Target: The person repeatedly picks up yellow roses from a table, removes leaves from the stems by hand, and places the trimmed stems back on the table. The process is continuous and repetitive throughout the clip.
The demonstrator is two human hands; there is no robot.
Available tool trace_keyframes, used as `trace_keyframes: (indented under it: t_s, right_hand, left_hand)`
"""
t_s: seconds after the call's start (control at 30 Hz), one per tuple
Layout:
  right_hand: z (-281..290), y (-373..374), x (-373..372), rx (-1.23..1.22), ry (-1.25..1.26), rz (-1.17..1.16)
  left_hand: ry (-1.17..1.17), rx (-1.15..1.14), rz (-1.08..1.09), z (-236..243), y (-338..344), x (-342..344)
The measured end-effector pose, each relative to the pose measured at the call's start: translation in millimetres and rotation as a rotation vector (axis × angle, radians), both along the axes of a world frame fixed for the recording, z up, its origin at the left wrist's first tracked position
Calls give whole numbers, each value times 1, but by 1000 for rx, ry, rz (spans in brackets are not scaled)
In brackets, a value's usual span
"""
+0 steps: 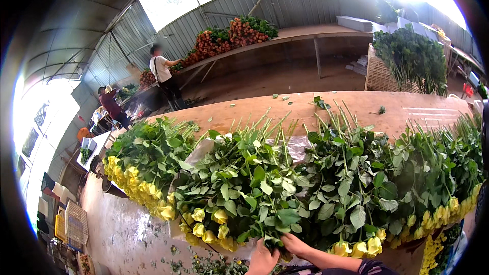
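Note:
My left hand (263, 258) and my right hand (294, 246) are close together at the lower middle, at the near edge of the table. Both are closed on green rose foliage (273, 243) between them; fingertips are partly hidden by leaves. A bit of yellow bloom shows under my right hand. Around them lie leafy yellow roses in heaps, blooms toward me and cut stems (275, 127) pointing away. Yellow blooms (206, 229) lie left of my hands, and another cluster of blooms (359, 248) lies to the right.
The wooden table (244, 109) carries more roses (142, 142) at left and more (433, 173) at right. Fallen leaves (204, 264) litter the floor. Behind, a person (162, 71) stands by a bench of orange-red flowers (219, 40); another person (113, 104) is farther left. Greenery fills a wicker basket (379, 71).

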State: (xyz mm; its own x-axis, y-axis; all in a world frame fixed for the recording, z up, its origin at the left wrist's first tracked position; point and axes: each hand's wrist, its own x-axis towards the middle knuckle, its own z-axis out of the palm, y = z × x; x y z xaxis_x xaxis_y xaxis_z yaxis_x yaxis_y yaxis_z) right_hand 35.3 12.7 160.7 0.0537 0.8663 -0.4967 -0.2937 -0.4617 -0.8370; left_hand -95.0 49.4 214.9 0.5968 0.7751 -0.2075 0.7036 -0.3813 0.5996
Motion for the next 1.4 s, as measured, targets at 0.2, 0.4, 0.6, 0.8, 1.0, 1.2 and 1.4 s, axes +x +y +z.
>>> trace_keyframes:
  t_s: [0.2, 0.4, 0.6, 0.8, 1.0, 1.2, 1.4]
  right_hand:
    - [21, 9, 3, -205, -131, 200]
    - [1, -1, 30, -34, -258, 43]
    - [90, -66, 96, 49, 534, -393]
    - [63, -100, 133, -27, -33, -33]
    - [143, -120, 228, 31, -269, 141]
    - [251, -266, 326, -165, -639, -399]
    - [247, -301, 328, -505, -1341, -698]
  left_hand:
    - [429, 36, -360, 21, 0, 11]
    - [238, -405, -606, 62, 25, 34]
    - [82, 620, 77, 59, 192, -22]
    - [446, 658, -9, -18, 295, -79]
    - [452, 572, 25, -32, 312, -86]
    - [575, 461, 104, -46, 324, -66]
    - [621, 449, 82, 5, 295, -65]
